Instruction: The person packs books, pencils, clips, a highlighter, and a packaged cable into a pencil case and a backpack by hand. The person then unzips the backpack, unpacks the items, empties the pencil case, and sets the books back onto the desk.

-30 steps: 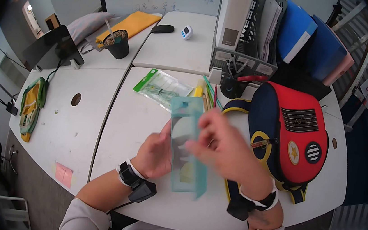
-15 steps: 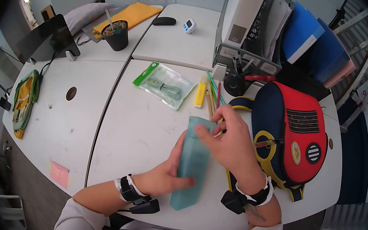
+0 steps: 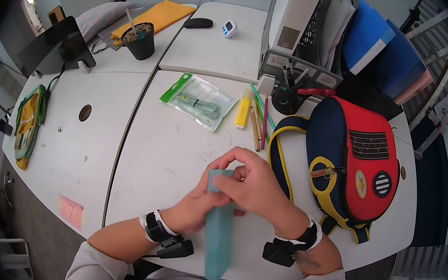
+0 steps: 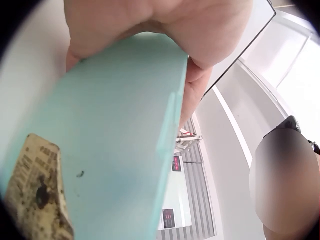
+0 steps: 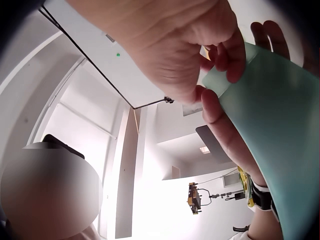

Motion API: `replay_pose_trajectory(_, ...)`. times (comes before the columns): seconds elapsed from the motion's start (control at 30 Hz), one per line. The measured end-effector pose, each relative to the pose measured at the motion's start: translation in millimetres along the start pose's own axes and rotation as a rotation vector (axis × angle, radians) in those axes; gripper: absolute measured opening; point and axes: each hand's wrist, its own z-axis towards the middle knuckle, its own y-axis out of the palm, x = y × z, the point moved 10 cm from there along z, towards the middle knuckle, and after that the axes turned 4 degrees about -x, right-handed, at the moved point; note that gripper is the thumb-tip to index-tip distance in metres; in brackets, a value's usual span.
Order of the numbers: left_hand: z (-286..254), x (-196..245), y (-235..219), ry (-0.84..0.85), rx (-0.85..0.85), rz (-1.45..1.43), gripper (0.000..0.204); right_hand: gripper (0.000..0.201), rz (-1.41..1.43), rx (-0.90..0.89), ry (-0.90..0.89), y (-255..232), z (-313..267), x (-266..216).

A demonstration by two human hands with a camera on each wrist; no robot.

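Observation:
A long translucent teal plastic pencil case [image 3: 217,247] stands tilted over the table's front edge, its lid closed. My left hand [image 3: 192,211] grips it around the side, with the thumb across its face. At the upper end, my right hand [image 3: 255,194] pinches the case with curled fingers and thumb. In the left wrist view a worn, stained paper label [image 4: 37,185] clings to the case's surface. The right wrist view shows the fingertips right at the case's end flap [image 5: 220,80]. Part of the upper end is hidden behind the hands.
Beyond the hands lie a bagged cable [image 3: 199,103], a yellow highlighter [image 3: 243,112] and several pencils [image 3: 258,124]. A red and navy backpack [image 3: 351,160] sits at the right, near a black pen cup [image 3: 288,100]. Farther left stand a potted plant [image 3: 138,44] and a green-yellow pouch [image 3: 29,123].
The case went from open, with its inside showing, to closed. It has moved down toward the body and turned narrow side up, and both hands have come together at its upper end.

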Motion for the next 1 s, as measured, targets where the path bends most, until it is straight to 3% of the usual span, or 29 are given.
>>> replay_pose_trajectory(0.13,4.6,8.5,-0.8,0.033,-0.099,-0.272,0.075,0.018,-0.124,-0.009,0.040,-5.5,0.3,2.2)
replay_pose_trajectory(0.2,5.0,12.0,-12.7,0.036,0.049,-0.132,0.062,0.018,-0.122,-0.019,0.083,-5.7,0.6,6.3)
replay_pose_trajectory(0.27,6.5,15.8,-25.4,0.022,0.062,-0.022,0.055,0.019,0.194,-0.073,0.180,1.9,0.1,18.7)
replay_pose_trajectory(0.3,6.4,18.1,-31.4,0.008,0.073,0.088,0.048,0.019,0.195,-0.075,0.182,2.2,0.4,20.2)
replay_pose_trajectory(0.4,2.8,28.1,-35.8,0.031,0.115,0.004,0.038,0.021,0.368,-0.117,0.215,8.7,0.3,25.3)
replay_pose_trajectory(0.6,3.7,21.7,-41.4,0.013,0.125,-0.056,0.036,0.022,0.317,-0.173,0.243,16.7,-1.6,23.8)
replay_pose_trajectory(0.77,4.0,15.0,-41.8,-0.037,0.155,0.034,0.043,0.025,0.042,-0.141,0.205,9.2,0.2,20.3)
replay_pose_trajectory(1.0,7.1,13.6,-42.4,0.008,0.154,-0.040,0.038,0.023,0.087,-0.153,0.234,8.1,0.5,26.0)
